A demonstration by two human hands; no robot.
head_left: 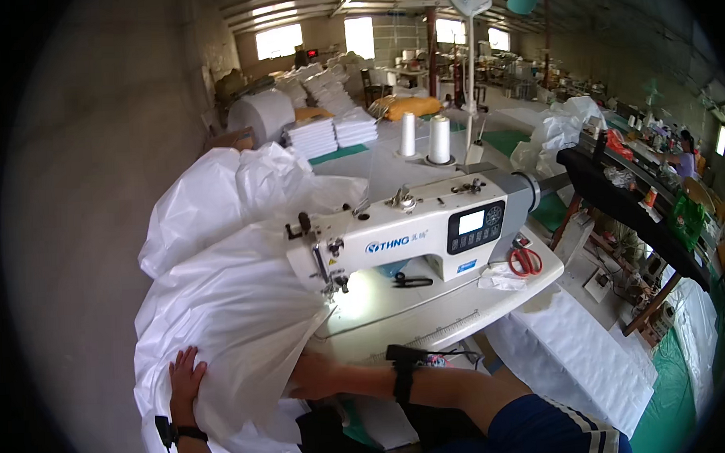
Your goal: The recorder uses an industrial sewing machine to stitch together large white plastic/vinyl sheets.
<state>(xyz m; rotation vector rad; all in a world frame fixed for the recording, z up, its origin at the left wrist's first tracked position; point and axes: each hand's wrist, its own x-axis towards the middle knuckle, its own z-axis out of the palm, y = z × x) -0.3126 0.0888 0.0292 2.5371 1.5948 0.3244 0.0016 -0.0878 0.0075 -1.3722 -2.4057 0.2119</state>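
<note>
A large sheet of white woven plastic fabric (pixel 229 303) spreads in folds over the left of the table and hangs toward me. Its right edge runs up to the needle area of a white sewing machine (pixel 395 233), under a bright lamp. My left hand (pixel 186 376) lies on the sheet's near left part, fingers stretched out and apart. My right hand (pixel 312 378) is at the sheet's near right edge, smeared by motion, its fingers partly hidden by the fabric. Black thread snips (pixel 412 281) lie on the machine bed.
Red-handled scissors (pixel 525 261) rest at the machine bed's right end. Two white thread cones (pixel 438 140) stand behind the machine. Farther back are stacked white sheets (pixel 333 133) and a big white roll (pixel 260 116). A black padded bar (pixel 629 209) on wooden legs stands at right.
</note>
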